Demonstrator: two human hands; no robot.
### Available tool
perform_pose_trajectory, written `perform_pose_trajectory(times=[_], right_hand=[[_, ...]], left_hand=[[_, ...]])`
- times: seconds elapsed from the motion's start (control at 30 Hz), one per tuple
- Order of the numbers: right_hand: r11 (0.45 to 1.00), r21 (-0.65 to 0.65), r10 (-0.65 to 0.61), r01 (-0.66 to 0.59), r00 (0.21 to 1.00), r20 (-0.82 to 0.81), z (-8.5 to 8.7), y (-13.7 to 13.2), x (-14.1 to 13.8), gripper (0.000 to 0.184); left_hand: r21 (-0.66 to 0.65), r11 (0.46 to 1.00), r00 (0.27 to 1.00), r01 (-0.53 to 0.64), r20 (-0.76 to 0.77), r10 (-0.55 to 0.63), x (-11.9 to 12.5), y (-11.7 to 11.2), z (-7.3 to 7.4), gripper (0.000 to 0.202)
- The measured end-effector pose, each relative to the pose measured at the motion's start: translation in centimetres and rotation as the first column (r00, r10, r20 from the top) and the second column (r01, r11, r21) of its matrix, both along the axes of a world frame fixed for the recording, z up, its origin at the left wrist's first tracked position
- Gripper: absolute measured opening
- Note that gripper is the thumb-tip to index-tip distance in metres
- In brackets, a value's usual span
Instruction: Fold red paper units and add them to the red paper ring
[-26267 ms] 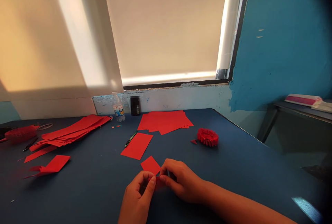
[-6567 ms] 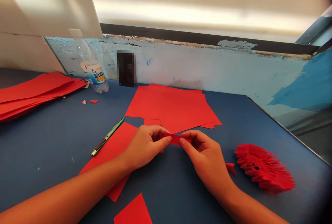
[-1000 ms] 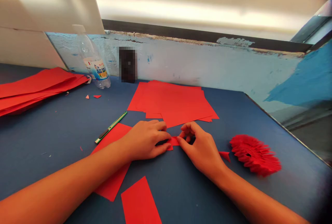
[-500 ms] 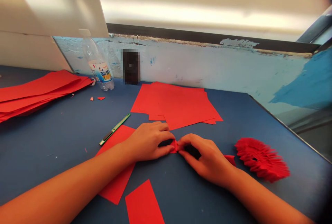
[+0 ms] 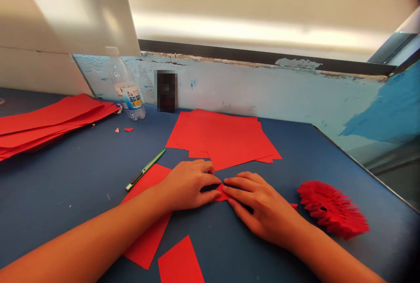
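A small folded piece of red paper (image 5: 222, 193) lies on the blue table between my hands. My left hand (image 5: 192, 185) grips its left end, thumb and index finger closed together there. From the right, my right hand (image 5: 264, 206) presses down on it with the fingertips, the thumb at its near edge; most of the piece is hidden under this hand. A red tip (image 5: 294, 206) shows beyond the right hand's far side. Beneath my left forearm is a flat red sheet (image 5: 144, 248), and a smaller red piece (image 5: 181, 262) lies nearer to me.
A pleated red paper rosette (image 5: 333, 209) is at the right. A green box cutter (image 5: 145, 170) lies left of my hands. Behind are stacked red sheets (image 5: 226, 136), a plastic bottle (image 5: 128, 88) and a blurred dark object (image 5: 166, 91) by the wall. More red sheets (image 5: 49, 119) are at left.
My right hand has gone from pinching the raised fold to lying flatter, its fingers stretched over the paper. The fold now lies lower. My left hand stays in place; the view has tilted up slightly.
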State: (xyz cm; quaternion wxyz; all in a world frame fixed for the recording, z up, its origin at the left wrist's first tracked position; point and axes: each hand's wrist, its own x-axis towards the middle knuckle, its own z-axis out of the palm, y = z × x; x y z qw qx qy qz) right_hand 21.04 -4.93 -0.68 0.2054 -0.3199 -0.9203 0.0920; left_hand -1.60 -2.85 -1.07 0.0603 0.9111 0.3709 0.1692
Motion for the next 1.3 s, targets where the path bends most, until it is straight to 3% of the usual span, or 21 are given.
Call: perform_pose_trajectory(times=[0.57,0.87,1.13,1.3], right_hand=[[0.998,-0.051,0.025,-0.022,0.998,0.055,0.7,0.3,0.4,0.03],[0.998,-0.041,0.04,-0.037,0.997,0.069,0.9,0.1,0.4,0.035],[0.997,-0.035,0.064,-0.062,0.997,0.046,1.1,0.2,0.7,0.022],[0.995,-0.066,0.075,-0.076,0.997,-0.016,1.0,0.4,0.8,0.017]], left_hand=[[0.081,0.996,0.994,0.045,-0.099,-0.037,-0.2,0.1,0.0,0.03],[0.077,0.996,0.997,0.046,-0.058,-0.042,-0.2,0.0,0.0,0.032],[0.101,0.992,0.982,0.073,-0.184,-0.053,0.1,-0.2,0.7,0.031],[0.103,0.992,0.985,0.071,-0.166,-0.053,0.1,-0.4,1.0,0.029]])
